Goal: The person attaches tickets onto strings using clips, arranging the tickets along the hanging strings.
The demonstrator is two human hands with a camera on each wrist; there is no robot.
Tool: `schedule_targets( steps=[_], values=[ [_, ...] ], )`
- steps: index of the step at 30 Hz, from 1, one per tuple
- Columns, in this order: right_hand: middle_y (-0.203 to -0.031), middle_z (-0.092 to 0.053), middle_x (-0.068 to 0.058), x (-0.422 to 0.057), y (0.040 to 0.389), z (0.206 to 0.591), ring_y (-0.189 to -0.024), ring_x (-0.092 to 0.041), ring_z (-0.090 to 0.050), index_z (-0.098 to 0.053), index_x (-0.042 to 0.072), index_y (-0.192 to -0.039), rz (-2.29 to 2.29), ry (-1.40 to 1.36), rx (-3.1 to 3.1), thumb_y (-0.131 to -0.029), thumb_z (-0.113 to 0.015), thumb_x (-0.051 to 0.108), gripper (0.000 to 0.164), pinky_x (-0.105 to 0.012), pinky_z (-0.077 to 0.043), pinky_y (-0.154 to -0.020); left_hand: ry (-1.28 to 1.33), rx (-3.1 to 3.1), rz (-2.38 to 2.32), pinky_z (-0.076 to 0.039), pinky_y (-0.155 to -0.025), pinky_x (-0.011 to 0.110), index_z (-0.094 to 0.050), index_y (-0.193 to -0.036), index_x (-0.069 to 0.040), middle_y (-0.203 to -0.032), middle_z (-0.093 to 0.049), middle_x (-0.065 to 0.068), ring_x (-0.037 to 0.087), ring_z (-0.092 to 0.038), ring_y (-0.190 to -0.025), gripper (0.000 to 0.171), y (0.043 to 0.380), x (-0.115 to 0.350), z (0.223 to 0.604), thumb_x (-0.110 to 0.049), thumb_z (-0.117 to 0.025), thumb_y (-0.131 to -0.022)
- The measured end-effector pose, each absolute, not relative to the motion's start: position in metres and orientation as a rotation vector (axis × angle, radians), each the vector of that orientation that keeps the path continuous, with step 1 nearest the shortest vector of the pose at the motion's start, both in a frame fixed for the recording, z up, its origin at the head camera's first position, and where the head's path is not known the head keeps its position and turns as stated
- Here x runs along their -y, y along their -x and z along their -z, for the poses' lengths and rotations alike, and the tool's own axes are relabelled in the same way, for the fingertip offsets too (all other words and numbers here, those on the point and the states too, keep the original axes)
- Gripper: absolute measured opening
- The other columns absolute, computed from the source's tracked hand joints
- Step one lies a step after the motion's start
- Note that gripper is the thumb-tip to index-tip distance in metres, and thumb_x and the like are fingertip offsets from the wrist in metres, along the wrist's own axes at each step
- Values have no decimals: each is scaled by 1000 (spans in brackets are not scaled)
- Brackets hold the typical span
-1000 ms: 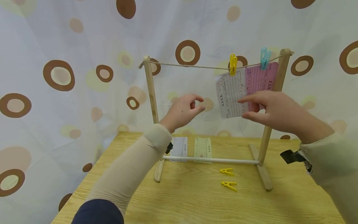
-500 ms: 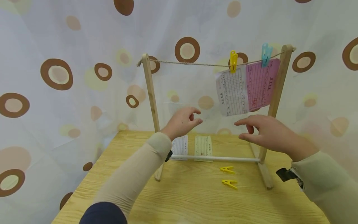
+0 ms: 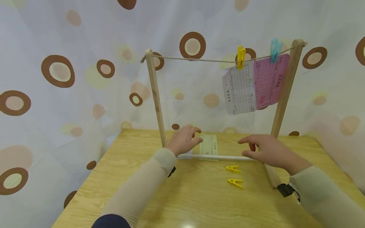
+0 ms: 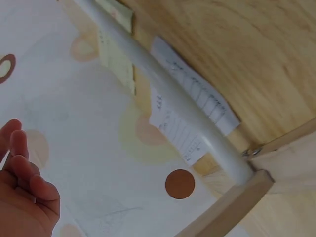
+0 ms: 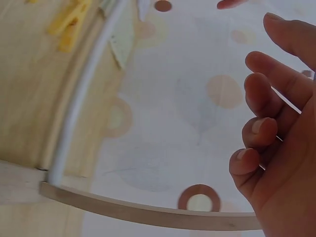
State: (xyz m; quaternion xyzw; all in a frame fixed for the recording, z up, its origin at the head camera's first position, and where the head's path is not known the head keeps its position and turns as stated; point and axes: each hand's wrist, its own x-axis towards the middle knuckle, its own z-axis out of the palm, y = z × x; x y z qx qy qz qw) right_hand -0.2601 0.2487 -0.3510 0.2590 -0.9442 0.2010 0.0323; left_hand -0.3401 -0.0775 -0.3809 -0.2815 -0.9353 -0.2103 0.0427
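Observation:
My left hand (image 3: 183, 139) hovers above the white slip (image 4: 187, 113) on the table, its fingers loosely bent and holding nothing. In the head view it hides most of that slip. A pale yellow slip (image 3: 208, 147) lies just to its right. My right hand (image 3: 266, 150) hangs in the air near the rack's right post, thumb and fingers apart with nothing between them. Two yellow clothespins (image 3: 233, 169) lie on the table before the rack. On the string, a yellow clothespin (image 3: 241, 57) holds a white slip (image 3: 240, 88) and a blue clothespin (image 3: 275, 50) a pink slip (image 3: 271, 80).
The wooden rack's left post (image 3: 155, 95) and right post (image 3: 286, 88) carry the string (image 3: 196, 59). A white bar (image 3: 225, 157) joins them low down, in front of the slips. Behind the wooden table (image 3: 182, 196) hangs a dotted curtain (image 3: 71, 104).
Both hands have come down from beside the hanging slips towards the table, the right also a little inward. The view has tilted down slightly. The hanging slips remain pinned.

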Motion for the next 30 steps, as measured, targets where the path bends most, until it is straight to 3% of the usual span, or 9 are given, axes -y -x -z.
schedule_targets(
  steps=[4, 10, 19, 30],
  values=[
    [-78, -49, 7, -253, 261, 370, -59, -7, -35, -68, 18, -128, -658, -786, 2954, -94, -74, 36, 39, -27, -35, -56, 890, 2898, 479, -51, -80, 30, -62, -136, -18, -123, -58, 0, 14, -58, -101, 44, 341, 76, 401, -44, -61, -101],
    [-75, -51, 7, -257, 262, 398, -62, -7, -41, -69, 12, -128, -754, -818, 3009, -94, -73, 34, 40, -27, -37, -56, 928, 2982, 260, -47, -81, 35, -66, -136, -19, -119, -59, 1, 18, -53, -97, 44, 343, 68, 422, -43, -65, -99],
    [-71, -50, 5, -258, 258, 428, -58, -8, -41, -66, 11, -132, -825, -750, 3119, -94, -74, 33, 45, -27, -36, -54, 939, 3057, 67, -44, -95, 39, -64, -139, -23, -130, -56, 0, 20, -51, -115, 46, 352, 53, 439, -43, -64, -98],
    [-72, -54, 5, -255, 264, 447, -57, -10, -46, -64, 19, -134, -811, -697, 3170, -93, -74, 35, 45, -28, -39, -53, 949, 3131, 123, -42, -89, 40, -76, -118, -26, -107, -57, -6, 16, -48, -98, 31, 349, 47, 442, -45, -67, -96]
  ],
)
